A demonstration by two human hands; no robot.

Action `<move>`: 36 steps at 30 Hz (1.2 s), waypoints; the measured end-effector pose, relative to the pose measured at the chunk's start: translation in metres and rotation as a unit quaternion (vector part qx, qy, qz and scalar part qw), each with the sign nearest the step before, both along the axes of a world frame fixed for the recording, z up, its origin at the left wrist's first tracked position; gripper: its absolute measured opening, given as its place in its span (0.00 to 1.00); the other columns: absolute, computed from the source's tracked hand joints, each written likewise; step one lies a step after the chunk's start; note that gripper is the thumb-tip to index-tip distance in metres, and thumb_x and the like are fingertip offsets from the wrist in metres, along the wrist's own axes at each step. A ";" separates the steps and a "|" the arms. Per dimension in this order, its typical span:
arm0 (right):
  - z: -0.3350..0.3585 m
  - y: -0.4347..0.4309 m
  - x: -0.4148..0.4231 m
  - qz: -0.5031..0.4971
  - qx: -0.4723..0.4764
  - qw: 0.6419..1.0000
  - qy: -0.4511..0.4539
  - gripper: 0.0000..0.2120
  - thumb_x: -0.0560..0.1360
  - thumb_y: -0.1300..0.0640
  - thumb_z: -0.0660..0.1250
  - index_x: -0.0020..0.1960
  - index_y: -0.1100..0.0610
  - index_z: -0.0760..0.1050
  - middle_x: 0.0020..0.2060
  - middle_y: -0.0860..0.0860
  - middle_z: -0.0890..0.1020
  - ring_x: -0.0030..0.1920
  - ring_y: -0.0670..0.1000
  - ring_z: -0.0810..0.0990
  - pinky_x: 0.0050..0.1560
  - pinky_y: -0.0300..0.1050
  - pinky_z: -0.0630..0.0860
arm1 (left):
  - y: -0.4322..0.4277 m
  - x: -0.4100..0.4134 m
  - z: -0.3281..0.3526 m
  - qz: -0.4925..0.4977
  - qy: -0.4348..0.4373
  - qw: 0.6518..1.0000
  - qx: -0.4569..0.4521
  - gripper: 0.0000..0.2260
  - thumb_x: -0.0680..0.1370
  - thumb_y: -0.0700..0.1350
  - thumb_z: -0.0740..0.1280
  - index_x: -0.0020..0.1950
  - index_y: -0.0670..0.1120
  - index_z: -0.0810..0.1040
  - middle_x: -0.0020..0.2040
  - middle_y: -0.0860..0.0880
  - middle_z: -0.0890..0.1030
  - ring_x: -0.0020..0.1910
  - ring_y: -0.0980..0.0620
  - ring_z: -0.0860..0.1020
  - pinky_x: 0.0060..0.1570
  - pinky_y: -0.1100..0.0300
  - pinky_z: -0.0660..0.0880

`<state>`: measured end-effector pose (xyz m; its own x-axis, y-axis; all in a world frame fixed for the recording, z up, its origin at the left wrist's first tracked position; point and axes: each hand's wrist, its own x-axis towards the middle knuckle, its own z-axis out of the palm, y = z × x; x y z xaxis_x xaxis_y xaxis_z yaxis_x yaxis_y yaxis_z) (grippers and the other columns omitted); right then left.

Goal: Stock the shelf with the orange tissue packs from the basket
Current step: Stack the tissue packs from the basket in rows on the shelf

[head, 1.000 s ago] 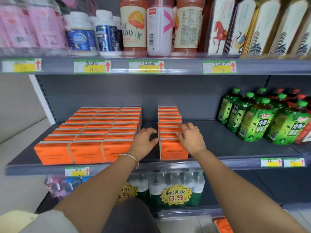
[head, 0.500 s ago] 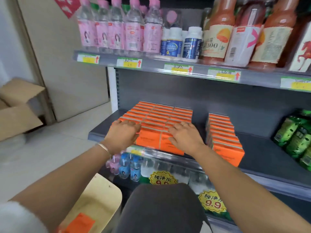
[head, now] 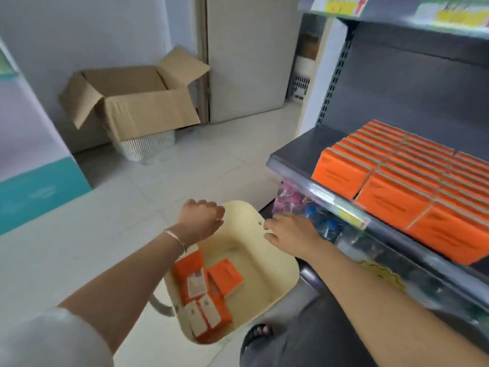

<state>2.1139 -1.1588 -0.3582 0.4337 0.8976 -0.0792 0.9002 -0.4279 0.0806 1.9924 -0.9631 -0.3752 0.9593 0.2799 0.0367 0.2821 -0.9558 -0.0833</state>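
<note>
Just over the basket (head: 275,263) holding tissue packs (head: 225,276), left hand (head: 201,218) and right hand (head: 288,231) hover empty, relaxed.

The cream plastic basket (head: 275,271) sits on the pale tiled floor (head: 79,260), left of and lower than the grey metal shelf (head: 296,152), with loose orange tissue packs (head: 225,276) lying in its near left part. Rows of boxed orange tissue packs (head: 397,181) stand on the shelf board, up to its front edge. Beyond the basket, by the far wall, an open brown cardboard box (head: 148,112) rests on a white lattice plastic bin (head: 146,147).
</note>
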 end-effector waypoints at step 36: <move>-0.349 0.128 0.009 -0.438 -0.163 0.744 0.477 0.24 0.70 0.48 0.70 0.63 0.53 0.71 0.63 0.55 0.69 0.64 0.59 0.69 0.63 0.53 0.72 | 0.058 0.072 -0.266 0.010 0.402 0.916 0.010 0.13 0.78 0.37 0.59 0.59 0.46 0.77 0.59 0.48 0.78 0.62 0.45 0.71 0.62 0.54 0.63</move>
